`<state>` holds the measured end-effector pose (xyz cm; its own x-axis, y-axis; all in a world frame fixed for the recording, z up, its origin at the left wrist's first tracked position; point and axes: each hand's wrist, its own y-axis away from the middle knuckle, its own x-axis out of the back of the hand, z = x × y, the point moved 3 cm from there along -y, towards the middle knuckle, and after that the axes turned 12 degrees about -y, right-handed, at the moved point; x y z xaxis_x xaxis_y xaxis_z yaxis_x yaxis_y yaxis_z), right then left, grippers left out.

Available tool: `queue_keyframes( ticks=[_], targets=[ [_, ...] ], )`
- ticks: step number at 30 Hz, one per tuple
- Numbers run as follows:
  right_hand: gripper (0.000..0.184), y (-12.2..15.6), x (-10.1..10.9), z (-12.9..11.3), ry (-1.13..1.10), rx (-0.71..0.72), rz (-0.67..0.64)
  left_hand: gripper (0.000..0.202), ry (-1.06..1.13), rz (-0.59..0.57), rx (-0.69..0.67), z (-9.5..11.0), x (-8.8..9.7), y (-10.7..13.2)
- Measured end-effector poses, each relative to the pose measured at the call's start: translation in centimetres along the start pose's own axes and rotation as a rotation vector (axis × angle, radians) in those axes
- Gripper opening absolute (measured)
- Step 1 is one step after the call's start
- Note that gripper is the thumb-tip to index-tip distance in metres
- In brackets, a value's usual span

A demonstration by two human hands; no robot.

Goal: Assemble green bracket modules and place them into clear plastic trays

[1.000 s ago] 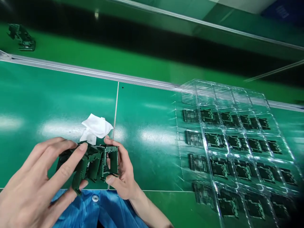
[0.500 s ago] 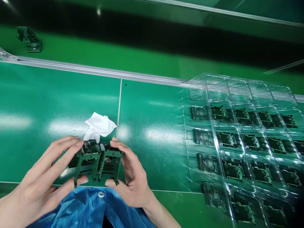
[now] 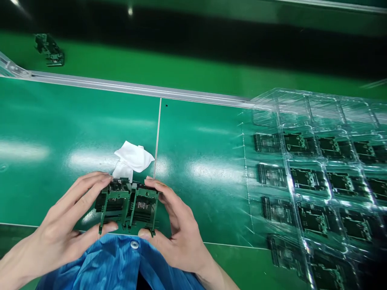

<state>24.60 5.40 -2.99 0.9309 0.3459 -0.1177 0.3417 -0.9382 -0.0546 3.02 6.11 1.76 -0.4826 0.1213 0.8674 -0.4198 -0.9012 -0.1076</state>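
Observation:
Near the front edge of the bench, two dark, open-framed plastic housings stand side by side between my hands. My left hand [image 3: 68, 223] grips the left housing [image 3: 116, 194], fingertips on its top edge and thumb at its lower corner. On the other side my right hand [image 3: 178, 225] holds the right housing [image 3: 145, 194], fingers over the top and thumb beneath. The two frames meet or nearly meet along their inner sides; whether they are joined I cannot tell. Just behind them a crumpled white cloth [image 3: 134, 156] lies on the green mat.
To the right, stacked clear plastic trays [image 3: 290, 181] hold rows of similar dark parts. A metal rail [image 3: 136, 89] crosses behind the work surface. Beyond it, at the back left, lies another dark part [image 3: 50, 50]. A tiny black speck [image 3: 166, 105] is on the mat.
The two housings have come more in line with each other and sit more level. Both hands keep their hold. My view has shifted slightly left, so the surroundings appear further right.

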Motion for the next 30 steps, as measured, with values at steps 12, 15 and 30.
queue_keyframes(
  ticks=[12,15,30],
  targets=[
    [0.075,1.1,0.5,0.0,0.067,-0.216,0.131,0.050,0.021,-0.114,0.149,0.8,-0.1,0.4],
    [0.072,0.1,0.7,-0.5,0.131,-0.132,0.051,0.056,-0.002,-0.106,0.102,-0.4,-0.4,0.2],
    [0.013,-3.2,4.2,-6.3,1.180,1.112,-0.068,0.043,-0.555,0.476,-0.849,-3.3,2.9,-2.5]
  ],
)
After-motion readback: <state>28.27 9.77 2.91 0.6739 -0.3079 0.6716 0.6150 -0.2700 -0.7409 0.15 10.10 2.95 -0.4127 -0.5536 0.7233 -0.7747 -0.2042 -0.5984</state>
